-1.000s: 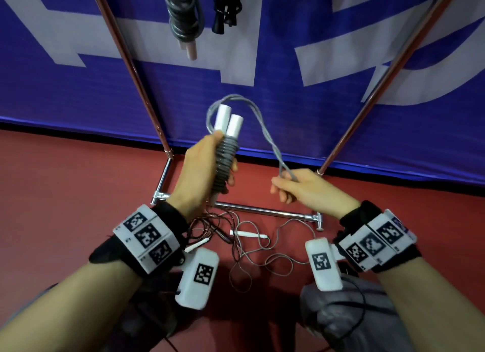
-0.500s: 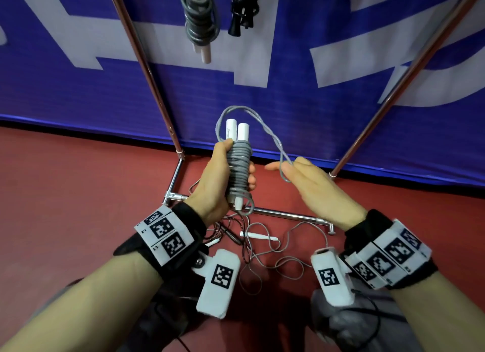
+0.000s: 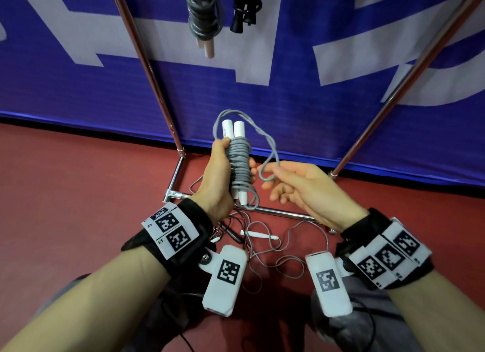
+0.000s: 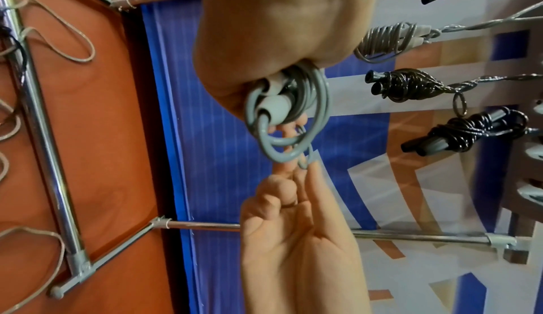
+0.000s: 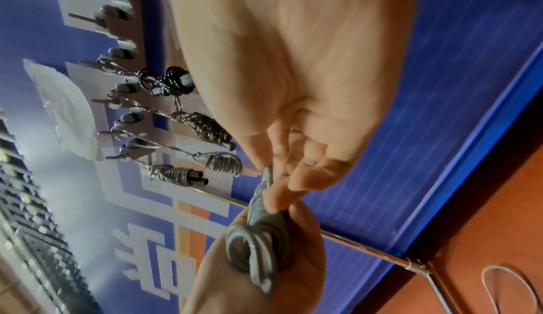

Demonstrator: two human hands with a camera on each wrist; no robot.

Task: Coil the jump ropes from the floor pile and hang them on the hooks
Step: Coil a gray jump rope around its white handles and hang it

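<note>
My left hand (image 3: 219,173) grips a grey jump rope (image 3: 238,162) wound in tight turns round its two white handles (image 3: 233,128), held upright in front of the blue banner. A short end loop (image 3: 266,174) arcs from the top of the bundle down to my right hand (image 3: 273,178). That hand pinches the loop between thumb and fingertips, close to the bundle's right side. The right wrist view shows the pinch on the rope (image 5: 263,189). In the left wrist view the bundle's lower end (image 4: 279,110) sticks out of my fist.
A coiled grey rope (image 3: 202,18) and a black one (image 3: 244,7) hang above. Loose ropes (image 3: 265,244) lie tangled on the red floor behind the rack's base bar (image 3: 278,213). Two slanted metal poles (image 3: 149,70) (image 3: 409,70) flank my hands.
More turns of rope lie round the handles and the free loop is shorter. My right hand has come in from the right to just beside the bundle.
</note>
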